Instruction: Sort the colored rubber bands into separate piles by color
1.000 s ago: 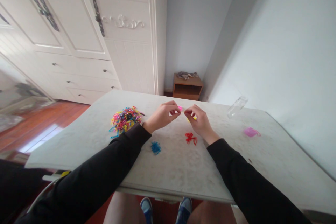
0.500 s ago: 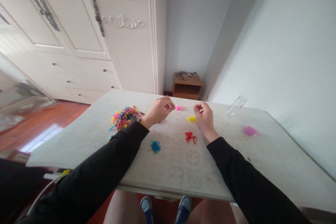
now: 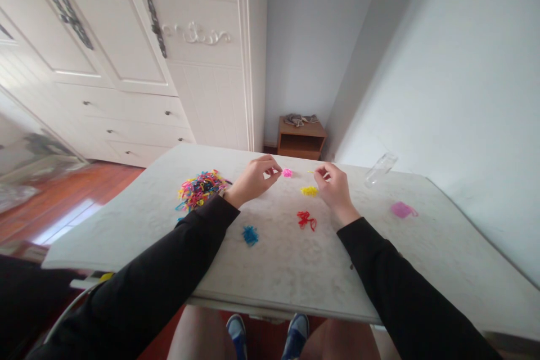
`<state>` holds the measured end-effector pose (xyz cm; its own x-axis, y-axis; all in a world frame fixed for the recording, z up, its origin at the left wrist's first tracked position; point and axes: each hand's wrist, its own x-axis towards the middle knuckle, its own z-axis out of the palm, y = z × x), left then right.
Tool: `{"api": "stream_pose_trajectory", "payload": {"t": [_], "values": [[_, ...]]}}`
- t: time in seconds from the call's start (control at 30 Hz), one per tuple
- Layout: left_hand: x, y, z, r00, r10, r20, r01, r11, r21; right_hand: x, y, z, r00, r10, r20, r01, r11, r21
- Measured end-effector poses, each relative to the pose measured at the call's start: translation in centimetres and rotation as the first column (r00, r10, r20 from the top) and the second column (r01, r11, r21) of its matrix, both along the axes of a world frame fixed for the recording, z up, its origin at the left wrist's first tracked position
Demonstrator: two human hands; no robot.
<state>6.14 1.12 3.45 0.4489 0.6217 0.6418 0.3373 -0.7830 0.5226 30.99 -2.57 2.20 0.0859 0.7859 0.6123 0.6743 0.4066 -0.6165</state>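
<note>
My left hand (image 3: pixel 261 173) is closed in a pinch over the far part of the table, its fingertips beside a small bunch of pink rubber bands (image 3: pixel 287 172). Whether anything sits in that pinch is too small to make out. My right hand (image 3: pixel 332 183) pinches a yellow rubber band (image 3: pixel 311 171), whose short end points left toward the pink bunch. Just below that band lies a bunch of yellow rubber bands (image 3: pixel 309 191). Nearer to me are red rubber bands (image 3: pixel 306 220) and a bunch of blue rubber bands (image 3: pixel 250 235).
Left of my left hand is a big mixed pile of coloured rubber bands (image 3: pixel 202 188). A clear glass jar (image 3: pixel 379 170) lies tilted on the right, beyond a pink pouch-like item (image 3: pixel 403 210). All rest on a white table (image 3: pixel 270 275) near a wall and wardrobe (image 3: pixel 202 90).
The yellow rubber band, earlier stretched between both hands, is now a short piece at my right fingertips. My right hand has shifted slightly right; the left stays in place.
</note>
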Motion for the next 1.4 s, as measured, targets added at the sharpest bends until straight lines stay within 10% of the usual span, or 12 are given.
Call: {"api": "stream_pose_trajectory", "payload": {"t": [0.37, 0.67, 0.87, 1.07, 1.4], "values": [[0.1, -0.1, -0.2, 0.999, 0.030, 0.033, -0.027, 0.997, -0.068, 0.2, -0.4, 0.3, 0.944, -0.244, 0.224, 0.315, 0.868, -0.383], [0.1, 0.0, -0.5, 0.999, 0.042, 0.034, -0.038, 0.995, -0.096, -0.1, -0.9, 0.8, 0.916, -0.270, 0.297, 0.372, 0.850, -0.374], [0.5, -0.3, -0.6, 0.999, -0.004, 0.052, 0.013, 0.985, -0.173, -0.5, -0.4, 0.4, 0.985, -0.021, 0.171, 0.036, 0.996, -0.085], [1.0, -1.2, -0.2, 0.996, -0.080, 0.031, 0.085, 0.969, -0.232, -2.0, -1.0, 0.2, 0.927, 0.274, 0.254, -0.304, 0.949, 0.087], [1.4, -1.7, -0.3, 0.994, -0.102, 0.043, 0.110, 0.951, -0.288, -2.1, -1.2, 0.1, 0.908, 0.314, 0.278, -0.355, 0.928, 0.113]]}}
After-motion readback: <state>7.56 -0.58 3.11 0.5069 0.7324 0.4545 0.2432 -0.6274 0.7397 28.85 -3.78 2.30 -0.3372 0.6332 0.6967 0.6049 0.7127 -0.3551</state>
